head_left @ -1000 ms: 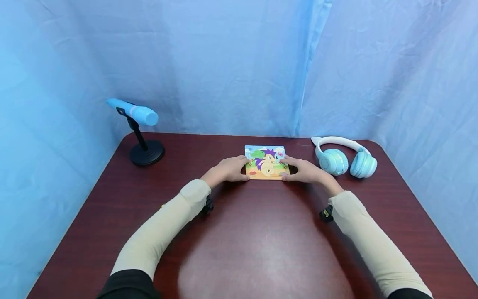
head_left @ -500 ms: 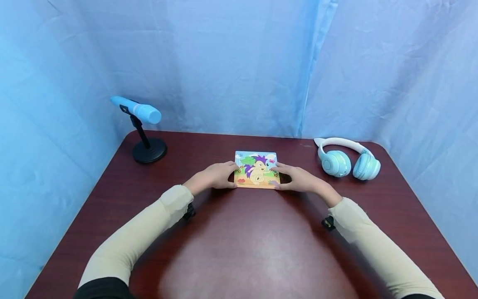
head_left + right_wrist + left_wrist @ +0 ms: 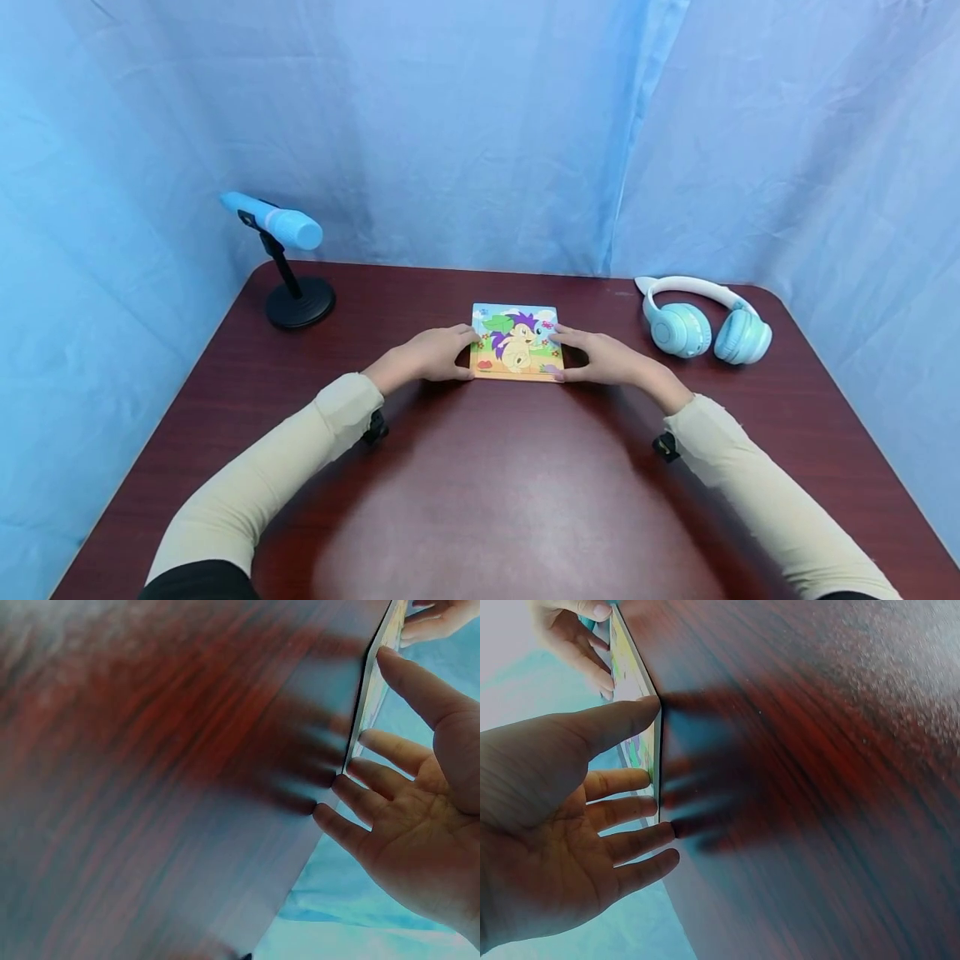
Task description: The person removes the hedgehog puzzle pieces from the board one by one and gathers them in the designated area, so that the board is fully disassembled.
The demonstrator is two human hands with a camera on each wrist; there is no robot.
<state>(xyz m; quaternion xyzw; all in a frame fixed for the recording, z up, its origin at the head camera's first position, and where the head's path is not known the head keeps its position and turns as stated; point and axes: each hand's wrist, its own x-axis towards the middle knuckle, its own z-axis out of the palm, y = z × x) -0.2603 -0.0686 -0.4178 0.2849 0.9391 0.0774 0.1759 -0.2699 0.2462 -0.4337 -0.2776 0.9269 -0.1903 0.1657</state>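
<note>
A flat, nearly square puzzle board [image 3: 517, 343] with a purple-haired cartoon animal lies on the dark red-brown table, towards the back. At its left edge is my left hand [image 3: 441, 353], the thumb at the near corner and the fingers spread along the side. My right hand [image 3: 600, 358] mirrors it at the right edge. In the left wrist view, the straight fingers of the left hand [image 3: 570, 817] touch the board's edge [image 3: 657, 750]. The right wrist view has the fingertips of the right hand [image 3: 420, 795] against the opposite edge [image 3: 360, 705], fingers extended.
A blue microphone [image 3: 292, 227] on a black stand [image 3: 302, 303] is at the back left. Blue and white headphones [image 3: 681, 330] with a cat-ear shape lie at the back right. Blue cloth [image 3: 480, 133] hangs behind the table [image 3: 480, 492].
Both hands have shifted the puzzle board a little left and towards me during the first half second. Since then, hands and board have stayed nearly still. The head view has turned slightly.
</note>
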